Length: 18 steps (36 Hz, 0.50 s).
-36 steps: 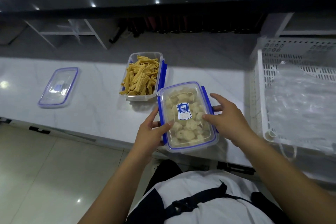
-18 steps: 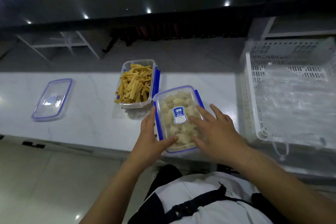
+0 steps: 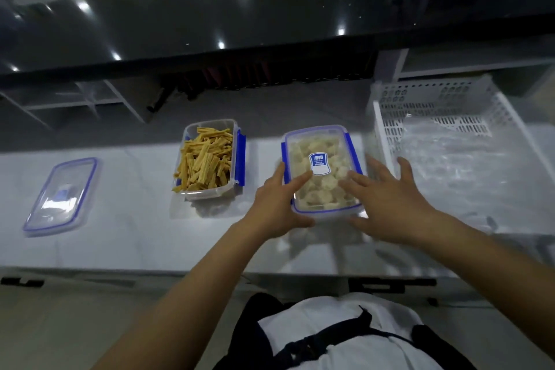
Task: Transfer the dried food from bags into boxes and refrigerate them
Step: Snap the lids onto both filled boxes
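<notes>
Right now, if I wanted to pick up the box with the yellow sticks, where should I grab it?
Probably grip the open box of yellow sticks by its two long side walls, coming down from above. It has no lid, so keep it level. The left wall is plain; the right carries a blue clip.

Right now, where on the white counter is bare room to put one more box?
Bare counter between the loose clear blue-rimmed lid and the open yellow-stick box. Crowded between the lidded pale-food box and white basket.
</notes>
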Available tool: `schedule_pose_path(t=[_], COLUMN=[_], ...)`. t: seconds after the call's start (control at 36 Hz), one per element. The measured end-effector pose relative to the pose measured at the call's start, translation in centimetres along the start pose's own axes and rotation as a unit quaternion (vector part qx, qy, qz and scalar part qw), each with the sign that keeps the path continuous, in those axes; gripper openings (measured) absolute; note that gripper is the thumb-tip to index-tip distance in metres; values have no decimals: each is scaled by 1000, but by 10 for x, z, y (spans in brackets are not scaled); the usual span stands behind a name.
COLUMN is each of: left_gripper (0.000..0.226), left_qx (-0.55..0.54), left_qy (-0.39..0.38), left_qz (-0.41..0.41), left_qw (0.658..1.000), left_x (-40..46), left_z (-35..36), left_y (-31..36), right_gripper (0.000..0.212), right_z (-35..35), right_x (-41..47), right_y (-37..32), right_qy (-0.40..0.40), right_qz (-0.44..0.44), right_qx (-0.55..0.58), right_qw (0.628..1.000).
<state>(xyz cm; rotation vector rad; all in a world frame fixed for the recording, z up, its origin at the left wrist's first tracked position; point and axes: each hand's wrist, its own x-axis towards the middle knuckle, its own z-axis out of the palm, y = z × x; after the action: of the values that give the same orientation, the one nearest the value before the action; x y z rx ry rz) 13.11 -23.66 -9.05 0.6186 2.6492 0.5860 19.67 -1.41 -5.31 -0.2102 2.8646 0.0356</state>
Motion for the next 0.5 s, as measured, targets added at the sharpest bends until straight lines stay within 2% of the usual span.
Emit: schedule_pose_path(t=[0.25, 0.36, 0.5], left_gripper=[104, 108, 91], left_qx=[9, -34, -143], left_qy=[-38, -56, 26], left_qz=[42, 40, -17], left_qw=[998, 997, 989], left_x=[43, 16, -54], left_z=[0, -15, -28], left_y=[12, 5, -27], right_gripper=[76, 69, 70], right_z=[-1, -12, -27], right_x=[4, 6, 19], right_y=[22, 6, -45], right_qy=[-7, 4, 17], right_qz=[80, 60, -14], right_qx=[54, 89, 163], right_qw=[995, 994, 986])
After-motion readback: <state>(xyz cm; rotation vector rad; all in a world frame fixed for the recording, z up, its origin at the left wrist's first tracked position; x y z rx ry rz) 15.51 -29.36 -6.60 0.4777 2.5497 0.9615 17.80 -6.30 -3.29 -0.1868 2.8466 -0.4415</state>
